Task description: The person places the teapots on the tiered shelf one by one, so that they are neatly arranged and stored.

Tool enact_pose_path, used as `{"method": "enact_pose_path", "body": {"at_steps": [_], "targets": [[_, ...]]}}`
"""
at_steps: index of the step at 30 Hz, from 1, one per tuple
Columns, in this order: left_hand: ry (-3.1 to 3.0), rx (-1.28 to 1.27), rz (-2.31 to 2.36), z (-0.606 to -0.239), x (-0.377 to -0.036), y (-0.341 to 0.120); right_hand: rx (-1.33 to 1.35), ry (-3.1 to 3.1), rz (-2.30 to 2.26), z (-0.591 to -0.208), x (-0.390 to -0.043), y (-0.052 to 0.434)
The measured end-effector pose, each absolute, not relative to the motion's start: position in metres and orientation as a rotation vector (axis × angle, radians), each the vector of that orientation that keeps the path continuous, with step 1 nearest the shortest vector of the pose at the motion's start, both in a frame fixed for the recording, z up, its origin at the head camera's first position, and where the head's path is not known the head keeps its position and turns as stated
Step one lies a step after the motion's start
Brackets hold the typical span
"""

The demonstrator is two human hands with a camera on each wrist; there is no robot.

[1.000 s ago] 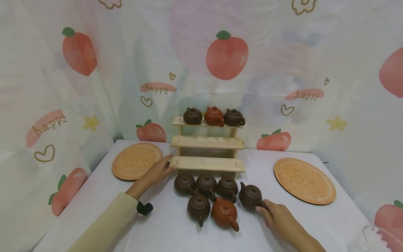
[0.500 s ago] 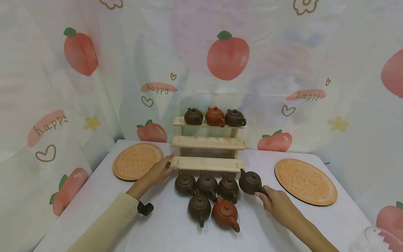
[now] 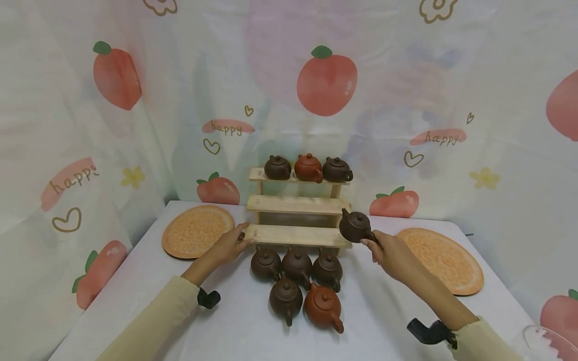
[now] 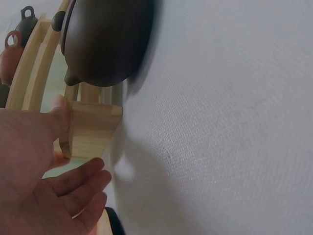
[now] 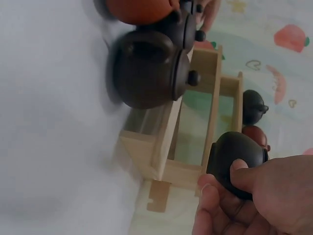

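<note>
In my right hand (image 3: 389, 254) is a dark brown teapot (image 3: 355, 226), held by its handle. It hangs in the air at the right end of the three-tier wooden rack (image 3: 295, 233), near the lowest and middle boards. My left hand (image 3: 228, 244) grips the left end of the lowest board; the left wrist view shows the thumb (image 4: 59, 115) and forefinger pinching that end. On the top board stand a dark teapot (image 3: 277, 167), a red-brown teapot (image 3: 308, 168) and another dark teapot (image 3: 336, 170).
In front of the rack several dark teapots (image 3: 296, 264) and one red-brown teapot (image 3: 323, 305) stand close together on the white table. Round orange mats lie left (image 3: 197, 231) and right (image 3: 444, 260). A clear container (image 3: 533, 341) is at the lower right. Patterned cloth hangs behind.
My right hand has lifted the dark teapot from beside the front row up and away from me, to the rack's right end. The left hand has stayed on the rack.
</note>
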State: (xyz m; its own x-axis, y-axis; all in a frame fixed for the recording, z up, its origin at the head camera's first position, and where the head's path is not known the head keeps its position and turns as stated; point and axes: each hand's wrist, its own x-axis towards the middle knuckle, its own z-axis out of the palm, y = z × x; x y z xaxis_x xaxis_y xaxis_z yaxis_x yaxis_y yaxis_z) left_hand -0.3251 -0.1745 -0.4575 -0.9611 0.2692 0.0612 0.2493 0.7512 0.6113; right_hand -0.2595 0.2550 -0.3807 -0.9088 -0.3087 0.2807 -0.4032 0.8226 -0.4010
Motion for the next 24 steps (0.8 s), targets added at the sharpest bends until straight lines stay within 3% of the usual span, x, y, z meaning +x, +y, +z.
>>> {"method": "enact_pose_path", "body": {"at_steps": [24], "targets": [[2.894,0.411,1.045,-0.456,-0.325,-0.175,0.584,-2.923,0.741,-0.352,-0.340,0.226]]}}
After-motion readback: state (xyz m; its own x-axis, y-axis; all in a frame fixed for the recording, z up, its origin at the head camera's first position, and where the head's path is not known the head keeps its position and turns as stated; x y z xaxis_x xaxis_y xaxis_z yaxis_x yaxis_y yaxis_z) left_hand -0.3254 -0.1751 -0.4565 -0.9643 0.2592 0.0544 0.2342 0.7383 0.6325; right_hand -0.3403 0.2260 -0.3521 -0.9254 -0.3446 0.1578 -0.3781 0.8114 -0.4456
